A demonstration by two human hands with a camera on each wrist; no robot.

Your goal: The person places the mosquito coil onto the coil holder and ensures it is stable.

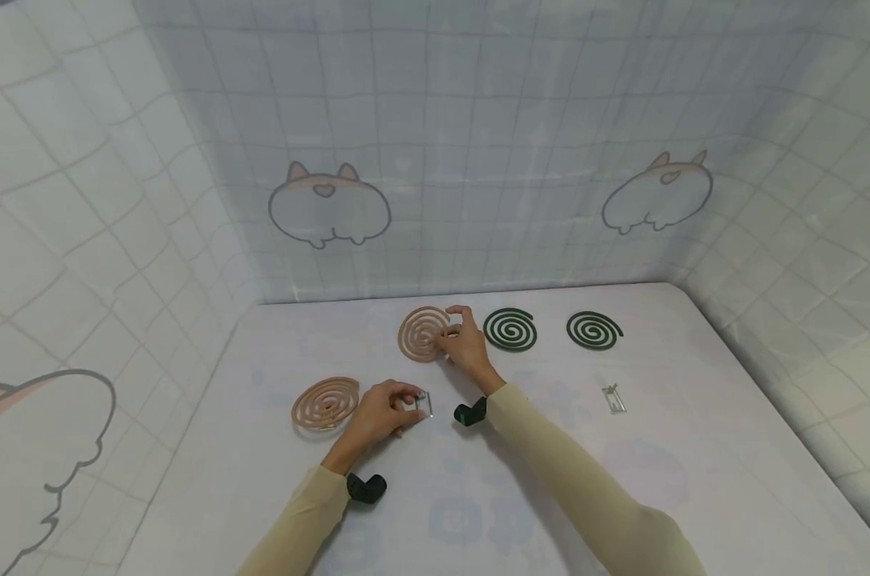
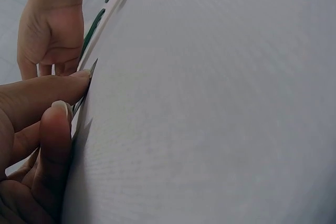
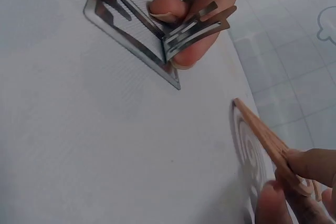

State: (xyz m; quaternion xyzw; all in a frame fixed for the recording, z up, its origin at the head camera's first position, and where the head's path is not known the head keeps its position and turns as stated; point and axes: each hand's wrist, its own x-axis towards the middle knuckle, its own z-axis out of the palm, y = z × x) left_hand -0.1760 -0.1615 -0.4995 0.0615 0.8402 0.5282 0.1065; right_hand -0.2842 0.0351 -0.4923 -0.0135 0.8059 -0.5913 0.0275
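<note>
My left hand (image 1: 381, 413) pinches a thin metal mosquito coil stand (image 3: 134, 38) between thumb and fingers, close above the table. In the right wrist view the stand's frame is flat, with a forked prong bent up from it. Farther back, my right hand (image 1: 467, 347) pinches a brown mosquito coil (image 1: 419, 334) at its right side. That coil is tilted, partly raised off the table, as the right wrist view shows. Left of my left hand, another brown coil (image 1: 325, 402) sits slightly above the table, a bit of metal visible beneath it.
Two green mosquito coils (image 1: 510, 330) lie on the white table (image 1: 550, 496), right of my right hand. A second metal stand (image 1: 613, 398) lies in front of the farther green coil (image 1: 594, 330). Tile-patterned curtains (image 1: 478, 208) surround the table's back and sides.
</note>
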